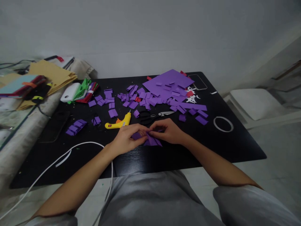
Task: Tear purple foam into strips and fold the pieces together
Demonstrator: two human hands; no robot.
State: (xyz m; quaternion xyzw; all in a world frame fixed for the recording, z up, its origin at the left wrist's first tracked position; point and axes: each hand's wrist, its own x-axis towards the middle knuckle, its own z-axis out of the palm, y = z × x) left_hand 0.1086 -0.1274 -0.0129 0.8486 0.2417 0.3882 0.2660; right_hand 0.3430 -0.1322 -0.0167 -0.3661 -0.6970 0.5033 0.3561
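Between my two hands is a folded piece of purple paper (152, 141), held just above the front middle of the black table (178, 158). My left hand (128, 138) pinches it from the left, and my right hand (168, 131) grips its upper right side with thumb and fingers. The fingertips of both hands meet over the folds and hide part of the paper. A yellow glue gun (119, 122) lies just beyond my left hand. Scissors (162, 115) with dark handles rest behind my right hand.
Many small folded purple pieces (133, 94) and a large purple sheet (170, 81) cover the table's back. A tape ring (223, 124) lies right, a phone-like dark slab (54, 127) left. A white cable (87, 142) crosses the left front. A white stool (255, 102) stands beyond the right edge.
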